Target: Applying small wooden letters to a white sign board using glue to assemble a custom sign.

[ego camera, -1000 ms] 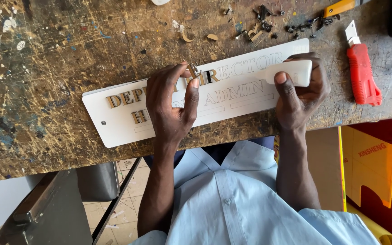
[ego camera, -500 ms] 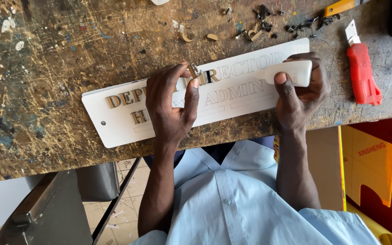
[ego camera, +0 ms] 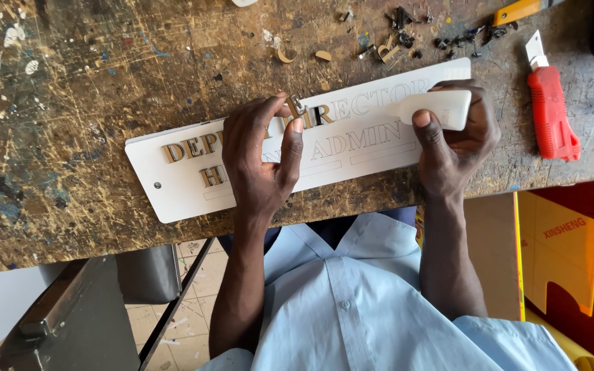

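Fingertips of the left hand were pinched together on a small gold letter, which was held against the upper row of lettering on a long white sign plate. The plate was laid slantwise across a paint-flecked wooden workbench, its near long edge close to the bench's front edge. Gold letters already stood on the plate to the left of the pinched letter, while only thin outlines were seen to its right. At the plate's right end, a small white bottle was clasped in the right hand, fingers curled over it and the thumb pressed against its side, its narrow end turned toward the plate's middle. Just right of the plate, apart from it, a red utility knife was laid on the bench with its blade pointed away from the person. Beyond the plate's far edge, loose gold pieces and dark scraps were scattered, and an orange-handled tool was partly cut off by the frame. Below the plate's near edge, a light blue shirt was seen, with a yellow sheet to the right of it.
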